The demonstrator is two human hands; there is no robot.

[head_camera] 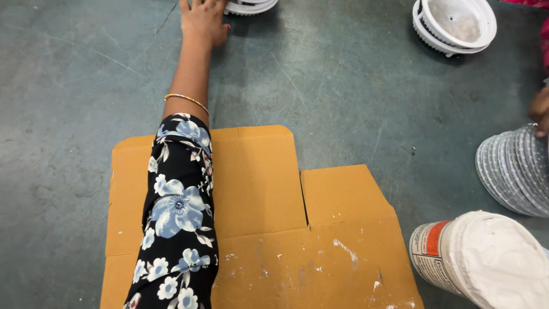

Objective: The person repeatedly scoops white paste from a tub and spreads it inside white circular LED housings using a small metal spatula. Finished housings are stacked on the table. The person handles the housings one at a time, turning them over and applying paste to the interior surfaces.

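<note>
My left arm, in a black sleeve with blue and white flowers and a thin gold bangle, stretches far forward over the floor. My left hand lies palm down at the top edge, right beside a white round ribbed housing that is mostly cut off. Its fingers run out of the frame, so whether it grips anything is unclear. My right hand is out of sight.
A flattened brown cardboard sheet with white smears lies under my arm. A white round housing sits top right. Another person's hand touches a stack of round white discs. A tub of white paste stands bottom right.
</note>
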